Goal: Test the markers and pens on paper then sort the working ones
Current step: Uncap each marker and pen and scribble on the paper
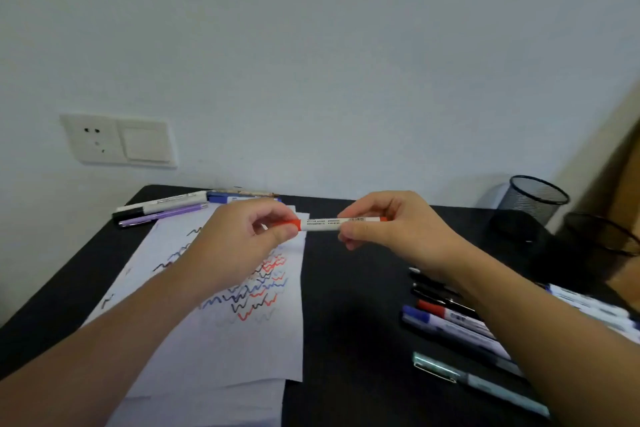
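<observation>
Held level above the scribbled paper (221, 340) on the worktop (353, 288), the red marker (332, 224) has its cap pinched in the left hand (242, 239) grip and barrel in the right hand (391, 222), so pull straight apart without twisting.

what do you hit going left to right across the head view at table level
purple pen → paper with squiggles → left hand → red-capped marker held in the air → right hand → row of markers lying on the table → mesh pen cup
</observation>
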